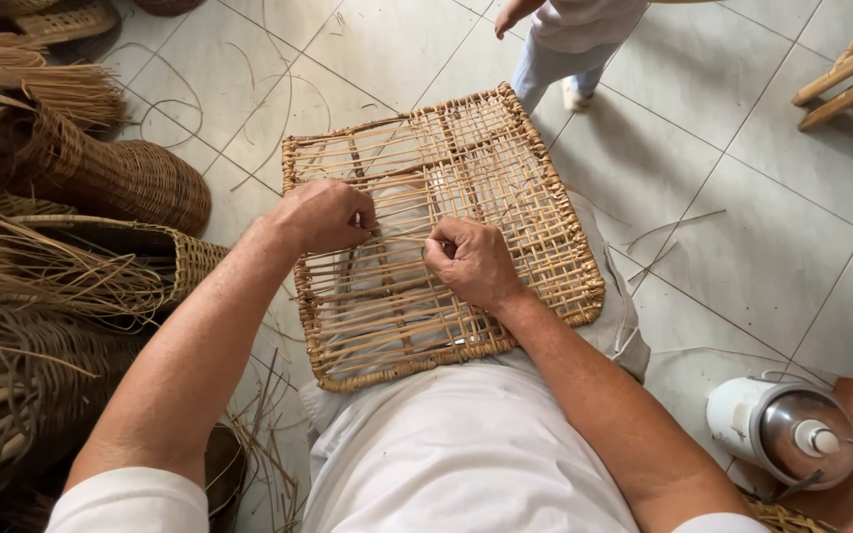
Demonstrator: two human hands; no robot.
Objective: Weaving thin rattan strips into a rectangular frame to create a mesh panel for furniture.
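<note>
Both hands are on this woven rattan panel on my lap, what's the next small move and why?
Probably draw the strand pinched by the right hand snug across the middle of the woven rattan panel, while the left hand holds the frame. The right half looks tightly woven, but the left half shows open gaps between the bare strips, so the weave seems to need continuing there.

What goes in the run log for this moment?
left hand: gripping strands | right hand: pinching strand | woven panel: on lap
</note>
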